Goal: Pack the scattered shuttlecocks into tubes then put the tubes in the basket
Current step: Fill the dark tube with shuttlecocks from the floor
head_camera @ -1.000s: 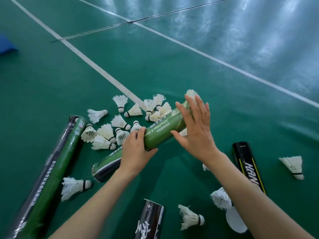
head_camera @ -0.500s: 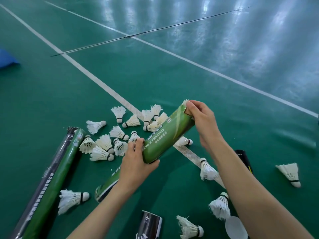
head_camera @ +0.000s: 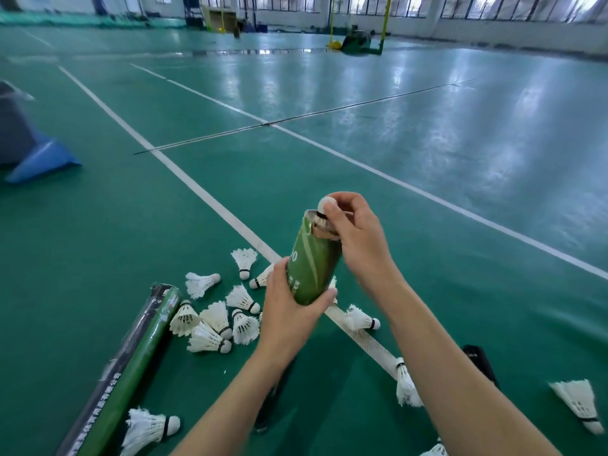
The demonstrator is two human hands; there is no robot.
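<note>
A green shuttlecock tube [head_camera: 312,263] is held nearly upright, its open end up. My left hand [head_camera: 289,311] grips its lower part. At the mouth, my right hand [head_camera: 357,235] pinches a white shuttlecock [head_camera: 324,209]; its cork points up and its feathers sit inside the tube. Several white shuttlecocks [head_camera: 217,320] lie scattered on the green floor to the left of the tube. Others lie to the right: one shuttlecock [head_camera: 360,319] by the white line, another [head_camera: 406,385] lower, and a third [head_camera: 580,403] at far right.
A long green and black tube [head_camera: 131,370] lies on the floor at lower left, with a shuttlecock [head_camera: 148,429] beside it. A black tube [head_camera: 478,360] shows behind my right forearm. A blue object [head_camera: 39,156] sits at far left. White court lines cross the floor.
The tube has been tipped from slanted to nearly upright and raised. My right hand now pinches a shuttlecock cork at its mouth. The camera has tilted up, showing the hall.
</note>
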